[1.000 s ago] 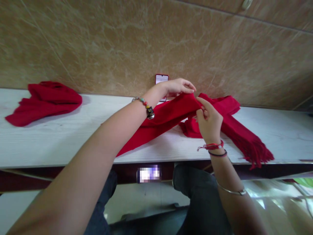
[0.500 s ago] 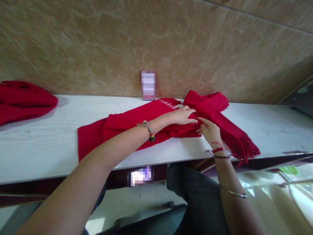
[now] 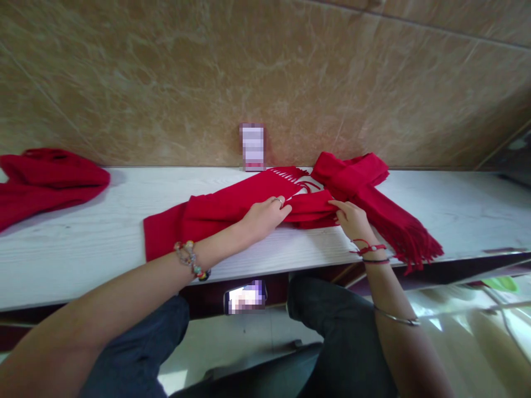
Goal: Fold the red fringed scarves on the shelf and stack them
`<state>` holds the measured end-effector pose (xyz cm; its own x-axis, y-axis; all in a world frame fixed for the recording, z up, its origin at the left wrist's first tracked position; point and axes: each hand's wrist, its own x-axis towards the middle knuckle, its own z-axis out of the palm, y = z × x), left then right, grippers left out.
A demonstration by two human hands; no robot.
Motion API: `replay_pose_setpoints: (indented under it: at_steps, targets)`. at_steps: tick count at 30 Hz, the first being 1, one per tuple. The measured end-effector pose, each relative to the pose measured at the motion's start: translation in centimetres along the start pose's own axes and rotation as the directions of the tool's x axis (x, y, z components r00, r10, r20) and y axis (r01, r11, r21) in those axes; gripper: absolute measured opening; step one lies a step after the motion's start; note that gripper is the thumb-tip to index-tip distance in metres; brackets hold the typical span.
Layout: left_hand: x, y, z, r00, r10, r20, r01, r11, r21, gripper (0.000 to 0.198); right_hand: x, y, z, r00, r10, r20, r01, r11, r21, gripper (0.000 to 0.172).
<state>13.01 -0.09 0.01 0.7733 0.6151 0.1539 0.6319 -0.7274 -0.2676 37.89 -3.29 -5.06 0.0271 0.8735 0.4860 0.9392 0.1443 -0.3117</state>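
A long red scarf (image 3: 215, 207) lies lengthwise on the white shelf, folded over itself, with a pale-gapped fringe at its far right end. My left hand (image 3: 265, 216), with a ring on one finger, is closed on the scarf's near edge around its middle. At the scarf's right end, my right hand (image 3: 352, 220) pinches the folded cloth between thumb and fingers. Just beyond that hand a second red fringed piece (image 3: 352, 177) is crossed over itself, its tassels hanging toward the front edge. Whether the two red pieces join cannot be seen.
The white shelf (image 3: 103, 265) runs along a brown marbled wall. A phone (image 3: 253, 146) leans upright against that wall, and another phone (image 3: 244, 297) sits below the shelf's front edge. More bunched red cloth (image 3: 58, 182) lies at far left. My knees are under the shelf.
My left hand has moved left and nearer along the scarf, away from my right hand. A stretch of folded cloth now shows between them. My right hand has barely shifted.
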Motion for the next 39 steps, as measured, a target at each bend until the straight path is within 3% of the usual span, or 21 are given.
replay_pose_setpoints:
  at_steps: [6,8,12,15,22,26,30,35,37,39]
  targets:
    - [2.1,-2.4,-2.9,0.982,-0.004,-0.190,0.018,0.997,0.073,0.036,-0.1,-1.1,-0.7,0.993,0.028,-0.118,-0.028,1.000,0.008,0.042]
    - [2.7,-2.6,-2.5,0.986,0.004,-0.169,0.002,1.000,0.031,0.037,-0.2,-1.2,-0.8,0.988,0.055,-0.145,-0.058,0.998,-0.017,0.043]
    - [2.2,-1.7,0.7,1.000,0.025,0.019,-0.023,0.995,-0.100,0.041,-0.2,-0.5,-0.3,0.993,0.076,-0.089,-0.083,0.993,-0.086,0.044]
    - [1.6,-0.9,2.1,0.999,-0.021,0.026,0.025,0.989,-0.146,0.047,-0.2,0.1,0.1,0.998,0.036,-0.060,-0.043,0.992,-0.119,0.046]
    - [0.9,-0.1,0.3,0.999,-0.029,-0.031,0.025,0.989,-0.146,0.044,0.6,0.6,0.2,0.996,0.016,-0.088,-0.024,0.995,-0.098,0.045]
    - [-0.2,0.6,0.0,0.996,-0.052,-0.069,0.043,0.990,-0.138,0.044,1.6,0.2,0.4,0.998,0.006,0.059,-0.001,0.997,-0.076,0.050]
    - [-0.8,1.3,1.3,0.999,-0.050,0.012,0.051,0.985,-0.162,0.046,2.2,-0.5,0.4,0.981,0.051,0.189,-0.021,0.987,-0.159,0.054]
    - [-0.4,0.5,2.2,0.990,-0.137,0.013,0.137,0.971,-0.198,0.054,1.4,-1.8,-1.3,0.957,0.047,0.288,0.027,0.969,-0.247,0.048]
    - [-0.2,-0.4,1.4,0.985,-0.173,-0.029,0.164,0.966,-0.201,0.053,1.0,-2.5,-2.3,0.967,-0.013,0.253,0.078,0.965,-0.250,0.044]
    - [-0.3,-1.1,0.2,0.977,-0.198,-0.082,0.179,0.965,-0.192,0.048,0.9,-3.1,-3.0,0.991,-0.081,0.108,0.102,0.973,-0.206,0.043]
